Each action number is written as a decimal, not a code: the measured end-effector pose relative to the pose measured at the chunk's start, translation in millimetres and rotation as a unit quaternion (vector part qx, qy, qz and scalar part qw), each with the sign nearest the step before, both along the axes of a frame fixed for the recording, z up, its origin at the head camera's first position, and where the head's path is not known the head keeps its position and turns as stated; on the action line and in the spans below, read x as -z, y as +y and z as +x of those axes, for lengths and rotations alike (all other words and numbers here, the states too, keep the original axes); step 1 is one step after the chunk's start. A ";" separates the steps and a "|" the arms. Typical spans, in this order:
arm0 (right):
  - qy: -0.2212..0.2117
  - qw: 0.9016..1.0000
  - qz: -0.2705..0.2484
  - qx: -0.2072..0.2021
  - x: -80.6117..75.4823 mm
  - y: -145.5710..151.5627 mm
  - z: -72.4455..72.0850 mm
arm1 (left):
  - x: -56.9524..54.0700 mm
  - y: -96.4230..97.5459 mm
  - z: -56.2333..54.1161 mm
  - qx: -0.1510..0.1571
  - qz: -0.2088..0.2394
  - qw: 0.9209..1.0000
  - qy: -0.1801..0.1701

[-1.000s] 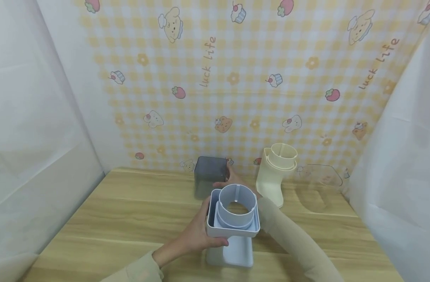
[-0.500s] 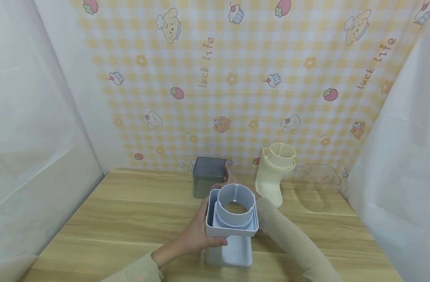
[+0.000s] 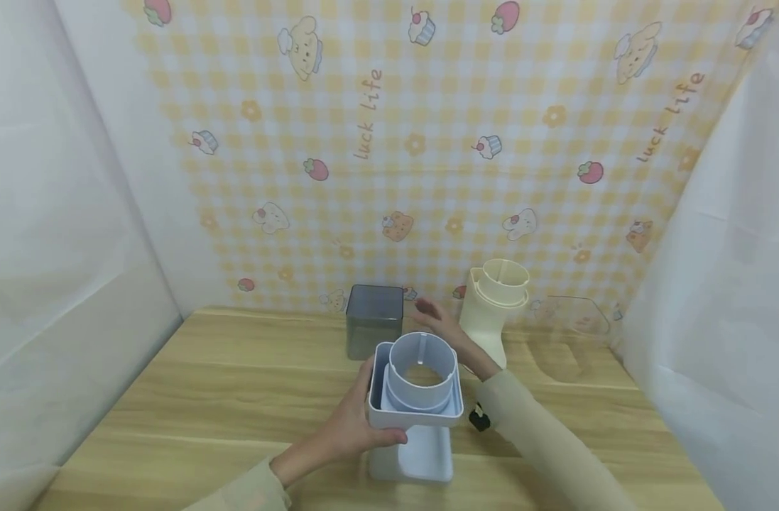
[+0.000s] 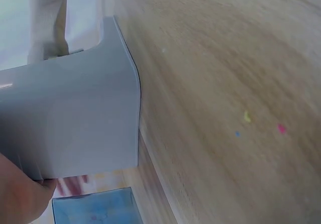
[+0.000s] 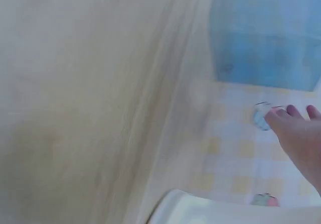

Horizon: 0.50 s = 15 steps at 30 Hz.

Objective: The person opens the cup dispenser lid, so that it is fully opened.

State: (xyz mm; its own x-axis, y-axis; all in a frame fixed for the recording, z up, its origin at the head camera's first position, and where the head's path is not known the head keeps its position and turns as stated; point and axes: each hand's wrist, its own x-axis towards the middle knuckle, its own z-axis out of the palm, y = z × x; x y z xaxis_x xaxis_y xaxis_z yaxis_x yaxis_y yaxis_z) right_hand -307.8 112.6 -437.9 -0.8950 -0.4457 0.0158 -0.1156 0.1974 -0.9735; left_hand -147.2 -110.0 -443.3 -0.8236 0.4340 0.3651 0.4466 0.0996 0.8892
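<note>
My left hand [image 3: 347,426] grips the side of a pale blue plastic stand [image 3: 421,420], which has a square tray top, a round open collar and a flat foot. In the left wrist view the smooth wall of this stand [image 4: 80,113] rests along the wood, with the left fingers [image 4: 20,194] at its edge. My right hand [image 3: 442,325] is raised behind the stand with fingers extended, holding nothing. Just left of it stands a dark see-through square box [image 3: 374,323], which looks blue in the right wrist view. A gap shows there between box [image 5: 266,43] and right hand [image 5: 303,138].
A cream stand [image 3: 491,312] of the same shape is at the right hand's right side. Beyond it, a clear transparent container [image 3: 564,351] leans near the wall. Checked cloth [image 3: 325,206] hangs at the back of the wooden table [image 3: 236,404], with white sheeting [image 3: 50,234] on both sides.
My right hand has let go of the dark box's right side and drawn back to the right. My left hand and the pale blue stand stay in place; the view has shifted slightly.
</note>
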 end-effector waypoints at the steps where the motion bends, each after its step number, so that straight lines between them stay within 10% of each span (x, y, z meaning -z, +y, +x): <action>1: 0.004 1.000 -0.022 -0.003 -4.0 2.6 4.0 | -0.9 -0.8 0.4 -0.002 -0.002 1.000 -0.005; 9: -0.029 0.971 -0.164 -0.170 -34.5 11.7 41.3 | -8.9 -4.6 8.6 -0.029 -0.023 0.998 -0.053; 15: -0.059 0.946 -0.163 -0.273 -56.3 4.3 63.5 | -15.8 0.1 59.4 -0.151 0.048 0.986 -0.052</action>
State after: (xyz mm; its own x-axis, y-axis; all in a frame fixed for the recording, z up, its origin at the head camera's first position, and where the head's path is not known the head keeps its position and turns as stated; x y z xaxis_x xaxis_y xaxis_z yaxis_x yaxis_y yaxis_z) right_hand -244.3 116.9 -381.6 -0.5360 -0.8314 0.1465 -0.0003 -0.1733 -0.9849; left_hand -87.8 -109.9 -427.5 -0.9452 0.1300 0.2996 0.3155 0.1266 0.9404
